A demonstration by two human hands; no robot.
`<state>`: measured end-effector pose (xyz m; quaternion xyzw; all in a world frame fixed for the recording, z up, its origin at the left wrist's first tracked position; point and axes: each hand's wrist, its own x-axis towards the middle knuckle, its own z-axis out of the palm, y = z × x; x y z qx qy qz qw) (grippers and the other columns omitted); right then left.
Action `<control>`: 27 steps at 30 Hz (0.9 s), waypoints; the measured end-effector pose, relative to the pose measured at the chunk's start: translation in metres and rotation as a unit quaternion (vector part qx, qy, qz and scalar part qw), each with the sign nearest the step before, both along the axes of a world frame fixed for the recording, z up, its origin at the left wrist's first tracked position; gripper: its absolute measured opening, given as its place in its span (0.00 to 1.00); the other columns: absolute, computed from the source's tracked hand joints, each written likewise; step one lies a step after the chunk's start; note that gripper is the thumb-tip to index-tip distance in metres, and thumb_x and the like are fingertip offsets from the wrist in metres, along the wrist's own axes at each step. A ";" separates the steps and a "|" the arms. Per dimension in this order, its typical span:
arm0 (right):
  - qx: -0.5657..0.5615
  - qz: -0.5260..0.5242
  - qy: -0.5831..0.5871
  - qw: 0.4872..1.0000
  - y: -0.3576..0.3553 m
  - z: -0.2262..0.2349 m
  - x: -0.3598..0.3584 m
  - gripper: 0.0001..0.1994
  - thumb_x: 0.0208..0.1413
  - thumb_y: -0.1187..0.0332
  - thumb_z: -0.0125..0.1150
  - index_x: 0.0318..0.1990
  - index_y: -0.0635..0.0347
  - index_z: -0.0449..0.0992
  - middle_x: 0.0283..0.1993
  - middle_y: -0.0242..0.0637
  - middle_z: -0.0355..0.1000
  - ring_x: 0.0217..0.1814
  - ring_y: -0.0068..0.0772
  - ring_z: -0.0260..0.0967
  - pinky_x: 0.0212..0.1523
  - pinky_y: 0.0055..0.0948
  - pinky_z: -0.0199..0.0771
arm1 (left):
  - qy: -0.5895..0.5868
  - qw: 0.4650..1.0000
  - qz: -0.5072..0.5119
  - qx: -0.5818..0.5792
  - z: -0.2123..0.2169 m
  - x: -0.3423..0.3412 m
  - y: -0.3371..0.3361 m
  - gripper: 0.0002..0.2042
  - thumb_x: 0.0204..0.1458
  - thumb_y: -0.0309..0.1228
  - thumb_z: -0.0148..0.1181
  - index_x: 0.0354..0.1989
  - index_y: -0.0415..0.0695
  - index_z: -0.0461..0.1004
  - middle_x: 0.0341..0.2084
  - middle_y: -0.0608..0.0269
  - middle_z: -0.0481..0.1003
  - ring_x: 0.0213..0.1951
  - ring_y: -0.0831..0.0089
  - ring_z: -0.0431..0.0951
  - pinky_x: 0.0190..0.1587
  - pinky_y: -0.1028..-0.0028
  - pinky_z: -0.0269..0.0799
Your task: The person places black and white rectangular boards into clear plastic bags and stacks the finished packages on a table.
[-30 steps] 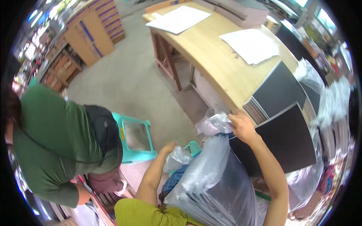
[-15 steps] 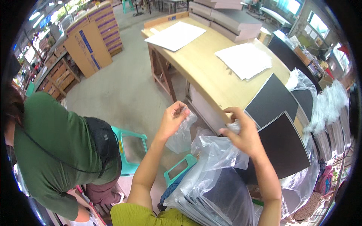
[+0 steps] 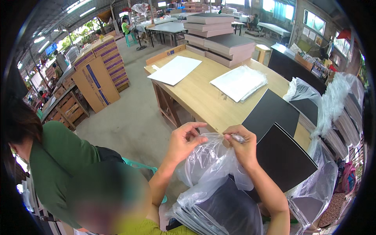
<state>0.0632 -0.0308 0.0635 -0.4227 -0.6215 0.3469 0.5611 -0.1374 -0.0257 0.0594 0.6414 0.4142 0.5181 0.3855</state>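
A clear plastic bag [image 3: 207, 156] is stretched between my two hands in front of me. My right hand [image 3: 243, 145] pinches its upper edge between thumb and fingers. Curled at the bag's other side is my left hand [image 3: 185, 143], its thumb against the film and its index finger raised. Below, a stack of plastic-wrapped dark boards [image 3: 231, 205] leans near my body, partly covered by the hanging film. To the right of my right hand, a black board [image 3: 288, 156] overlaps another dark board [image 3: 272, 113] at the table's edge.
The wooden table [image 3: 192, 94] holds a white sheet [image 3: 176, 70], a plastic-covered white stack [image 3: 239, 83] and thick grey blocks [image 3: 229, 45]. More bagged boards [image 3: 340, 113] stand at right. A person in green [image 3: 70, 156] is close on my left, beside a teal stool [image 3: 141, 164].
My hands have come closer together, the right one now pinching the bag's edge. The bag has spread open between them. The view has tilted up, and the person at left has leaned nearer.
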 end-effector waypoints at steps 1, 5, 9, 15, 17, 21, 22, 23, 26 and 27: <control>-0.134 0.019 0.080 0.988 -0.007 0.011 0.005 0.03 0.49 0.76 0.62 0.31 0.65 0.76 0.29 0.32 0.73 0.30 0.23 0.67 0.35 0.24 0.68 | 0.023 1.000 0.013 0.016 0.000 0.002 0.000 0.11 0.43 0.25 0.68 0.35 0.39 0.75 0.22 0.68 0.72 0.22 0.86 0.67 0.24 0.82 0.61; -0.047 0.042 0.027 0.998 -0.011 0.004 0.006 0.07 0.50 0.70 0.62 0.32 0.63 0.74 0.35 0.36 0.72 0.31 0.21 0.66 0.32 0.20 0.67 | 0.019 0.997 -0.027 0.072 -0.013 0.008 0.000 0.05 0.47 0.22 0.62 0.33 0.38 0.76 0.22 0.72 0.66 0.23 0.84 0.64 0.26 0.82 0.60; 0.053 0.066 -0.110 0.990 -0.021 -0.001 0.007 0.10 0.49 0.67 0.64 0.33 0.64 0.72 0.31 0.34 0.69 0.28 0.21 0.66 0.27 0.19 0.66 | 0.015 0.996 -0.030 0.085 -0.002 0.024 -0.009 0.12 0.54 0.37 0.57 0.27 0.40 0.72 0.17 0.68 0.66 0.26 0.81 0.66 0.29 0.79 0.62; -0.186 0.255 0.172 0.933 -0.041 0.005 0.022 0.10 0.47 0.68 0.66 0.29 0.63 0.72 0.21 0.30 0.68 0.21 0.19 0.64 0.22 0.20 0.64 | -0.432 0.795 -0.320 -0.280 0.013 0.023 -0.026 0.17 0.56 0.50 0.51 0.24 0.51 0.66 0.14 0.74 0.57 0.20 0.83 0.58 0.24 0.76 0.58; -0.203 0.439 0.063 0.873 -0.042 0.011 0.033 0.11 0.46 0.68 0.67 0.32 0.67 0.74 0.23 0.34 0.71 0.23 0.22 0.68 0.25 0.22 0.67 | -0.494 0.691 -0.431 -0.304 0.012 0.006 -0.020 0.17 0.56 0.50 0.50 0.26 0.51 0.67 0.14 0.72 0.60 0.19 0.79 0.62 0.25 0.74 0.62; -0.088 0.695 -0.102 0.706 -0.040 0.016 0.052 0.15 0.47 0.64 0.65 0.34 0.71 0.78 0.30 0.43 0.75 0.31 0.35 0.72 0.33 0.34 0.71 | -0.490 0.589 -0.562 -0.311 -0.014 -0.010 0.007 0.18 0.56 0.52 0.50 0.29 0.49 0.69 0.14 0.67 0.67 0.18 0.74 0.69 0.30 0.72 0.68; -0.106 0.639 0.032 0.762 -0.045 0.017 0.067 0.15 0.47 0.65 0.65 0.34 0.71 0.78 0.30 0.43 0.75 0.32 0.35 0.72 0.34 0.34 0.71 | -0.329 0.740 -0.556 -0.187 -0.026 -0.008 0.005 0.19 0.56 0.52 0.49 0.30 0.48 0.70 0.15 0.65 0.69 0.20 0.73 0.71 0.32 0.70 0.69; -0.112 0.553 0.155 0.811 -0.050 0.019 0.081 0.15 0.46 0.65 0.65 0.34 0.71 0.78 0.30 0.43 0.75 0.32 0.35 0.72 0.34 0.34 0.71 | -0.147 0.844 -0.514 -0.052 -0.044 -0.002 -0.002 0.19 0.56 0.52 0.49 0.32 0.47 0.71 0.16 0.63 0.70 0.21 0.71 0.73 0.34 0.68 0.70; -0.175 0.359 0.247 0.883 -0.067 -0.001 0.120 0.15 0.45 0.65 0.66 0.34 0.70 0.77 0.31 0.43 0.75 0.33 0.36 0.72 0.34 0.34 0.71 | -0.011 0.721 -0.693 0.011 -0.031 0.012 -0.015 0.20 0.56 0.51 0.49 0.35 0.44 0.72 0.22 0.60 0.74 0.25 0.68 0.76 0.37 0.64 0.72; -0.214 0.334 0.224 0.890 -0.075 -0.011 0.129 0.15 0.45 0.65 0.66 0.34 0.70 0.77 0.31 0.43 0.74 0.33 0.36 0.72 0.34 0.35 0.71 | -0.039 0.602 -0.797 -0.022 -0.013 0.021 -0.022 0.21 0.56 0.50 0.50 0.36 0.42 0.72 0.25 0.59 0.75 0.27 0.68 0.76 0.38 0.62 0.72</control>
